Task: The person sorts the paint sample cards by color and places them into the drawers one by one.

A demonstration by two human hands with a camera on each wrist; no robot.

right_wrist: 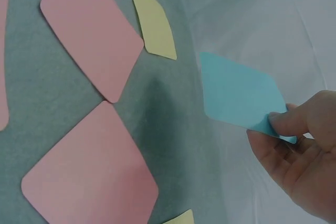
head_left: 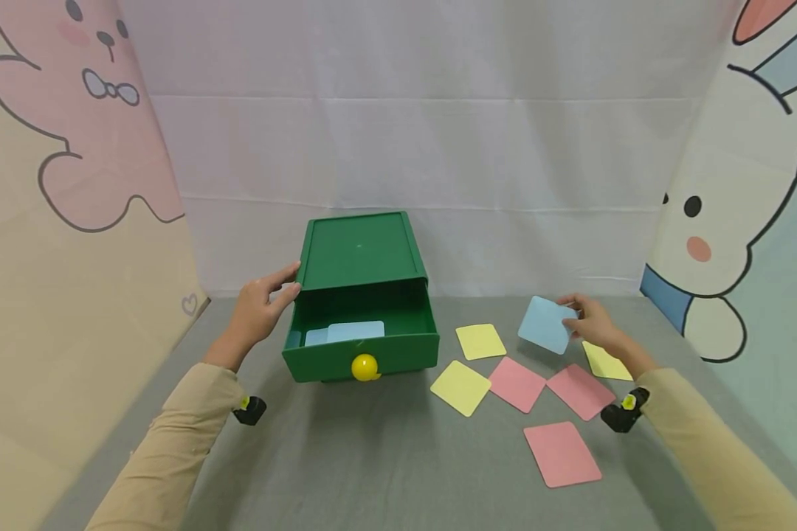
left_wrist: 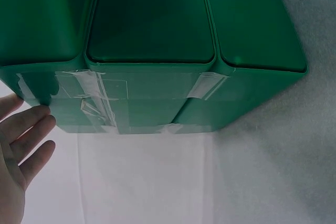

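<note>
Light-blue card (head_left: 543,325), one: raised above the grey surface (head_left: 372,464), right of the green drawer box (head_left: 361,251), pinched near one corner by the right hand (head_left: 590,322). Left hand (head_left: 255,311): fingers extended, touching the box's left side. Handling, as judged: light pinch, card kept flat, box steadied.

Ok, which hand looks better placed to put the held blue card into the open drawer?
Probably the right hand: it pinches the blue card, raised off the table. The left hand touches the side of the green cabinet and holds no card, so it seems better suited to steadying.
</note>
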